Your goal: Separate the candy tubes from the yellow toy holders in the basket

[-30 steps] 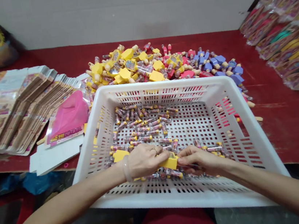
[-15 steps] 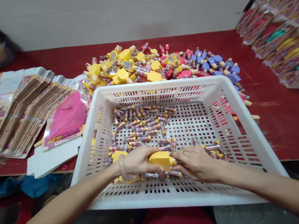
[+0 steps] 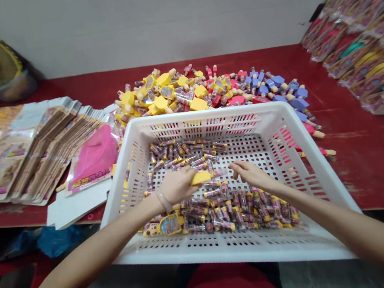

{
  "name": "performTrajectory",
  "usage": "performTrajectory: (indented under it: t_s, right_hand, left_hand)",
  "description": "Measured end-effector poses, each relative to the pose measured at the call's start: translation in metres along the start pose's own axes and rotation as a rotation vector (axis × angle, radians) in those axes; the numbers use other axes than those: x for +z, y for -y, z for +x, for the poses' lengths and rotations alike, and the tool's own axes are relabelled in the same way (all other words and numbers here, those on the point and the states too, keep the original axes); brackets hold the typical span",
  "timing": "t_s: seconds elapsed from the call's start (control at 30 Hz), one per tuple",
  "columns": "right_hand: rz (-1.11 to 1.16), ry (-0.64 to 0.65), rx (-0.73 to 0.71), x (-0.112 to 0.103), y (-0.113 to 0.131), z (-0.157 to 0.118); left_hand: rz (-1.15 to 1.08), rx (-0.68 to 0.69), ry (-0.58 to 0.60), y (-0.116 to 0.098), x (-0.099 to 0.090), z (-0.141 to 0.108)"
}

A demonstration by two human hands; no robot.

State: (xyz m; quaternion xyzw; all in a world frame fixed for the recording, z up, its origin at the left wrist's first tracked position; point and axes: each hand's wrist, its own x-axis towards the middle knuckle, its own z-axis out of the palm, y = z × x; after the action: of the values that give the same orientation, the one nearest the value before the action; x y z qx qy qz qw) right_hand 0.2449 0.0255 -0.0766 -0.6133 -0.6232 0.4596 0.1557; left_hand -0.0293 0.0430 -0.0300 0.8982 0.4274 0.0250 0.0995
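My left hand [image 3: 176,185], with a pale bangle at the wrist, is closed around a yellow plastic toy [image 3: 200,177]. A clear tube [image 3: 219,172] sticks out of the toy's right end. Just right of that tube, my right hand [image 3: 249,174] hovers with its fingers bent and apart, holding nothing visible. Both hands are over a white slotted basket [image 3: 209,115]. Many small clear tubes with yellow caps [image 3: 246,205] lie inside it, thickest along the near side. Another yellow toy [image 3: 170,224] with a picture on its face rests in the near left part.
Behind the basket is a heap of yellow toys [image 3: 160,102], red ones and purple ones [image 3: 277,80]. Printed cards [image 3: 47,149] and a pink-fronted package [image 3: 96,152] lie at left on the red table [image 3: 357,160]. Packed toys [image 3: 371,54] are stacked at right.
Both hands have risen away from the near side of the basket. The right hand has let go of the tube end and moved apart from it; the left still holds the yellow toy.
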Motion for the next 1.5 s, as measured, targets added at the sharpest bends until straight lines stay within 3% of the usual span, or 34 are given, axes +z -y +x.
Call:
performTrajectory:
  t_s: [0.07, 0.13, 0.23, 0.3, 0.37, 0.47, 0.5, 0.57, 0.63, 0.7, 0.77, 0.83, 0.9, 0.97, 1.03, 1.1, 1.23, 1.4, 1.5]
  right_hand:
    - [-0.179, 0.075, -0.066, 0.004, -0.008, 0.001]
    - [-0.285, 0.213, -0.139, 0.017, -0.016, -0.004]
    - [-0.387, 0.324, -0.222, 0.039, -0.026, -0.012]
    - [-0.409, 0.325, -0.239, 0.046, -0.029, -0.015]
    - [-0.402, 0.298, -0.234, 0.045, -0.027, -0.013]
    - [-0.408, 0.204, -0.179, 0.035, -0.02, -0.008]
    - [-0.412, 0.159, -0.157, 0.031, -0.016, -0.007]
    - [-0.358, 0.081, -0.122, 0.023, -0.008, -0.006]
    - [-0.169, 0.08, -0.108, 0.017, 0.001, -0.009]
    - [0.075, 0.156, -0.128, 0.013, 0.011, -0.016]
    - [0.192, 0.204, -0.211, 0.01, 0.021, -0.023]
    - [0.167, 0.171, -0.306, 0.008, 0.029, -0.029]
    - [0.114, 0.109, -0.352, 0.006, 0.034, -0.033]
    - [0.08, 0.064, -0.361, 0.004, 0.036, -0.037]
    - [0.033, 0.023, -0.376, 0.002, 0.038, -0.04]
    - [-0.029, -0.02, -0.4, 0.0, 0.04, -0.043]
    - [-0.16, -0.093, -0.536, -0.001, 0.04, -0.045]
    - [-0.385, -0.124, -0.711, 0.005, 0.031, -0.043]
    - [-0.441, -0.133, -0.773, 0.007, 0.029, -0.045]
  left_hand:
    - [-0.058, -0.191, -0.096, 0.015, -0.032, 0.018]
    - [-0.145, -0.291, -0.256, 0.03, -0.071, 0.039]
    - [-0.149, -0.307, -0.536, 0.041, -0.118, 0.062]
    - [-0.055, -0.268, -0.59, 0.036, -0.129, 0.061]
    - [0.006, -0.17, -0.354, 0.025, -0.116, 0.047]
    - [-0.003, -0.032, 0.233, 0.013, -0.066, 0.007]
    - [0.0, -0.026, 0.345, 0.013, -0.046, -0.007]
    - [0.02, -0.067, 0.428, 0.015, -0.01, -0.031]
    - [0.024, -0.118, 0.444, 0.021, 0.014, -0.043]
    - [-0.004, -0.16, 0.426, 0.029, 0.021, -0.042]
    - [-0.05, -0.196, 0.374, 0.033, 0.011, -0.03]
    - [-0.106, -0.216, 0.295, 0.03, -0.008, -0.014]
    - [-0.374, -0.286, 0.17, 0.02, -0.026, -0.002]
    - [-0.864, -0.385, 0.038, 0.004, -0.037, 0.004]
    - [-1.325, -0.473, -0.037, -0.011, -0.039, 0.006]
    - [-1.521, -0.521, -0.039, -0.02, -0.035, 0.004]
    - [-1.427, -0.492, 0.035, -0.021, -0.032, -0.002]
    - [-0.948, -0.168, 0.273, -0.018, -0.032, -0.012]
    - [-0.68, -0.003, 0.213, -0.021, -0.022, -0.018]
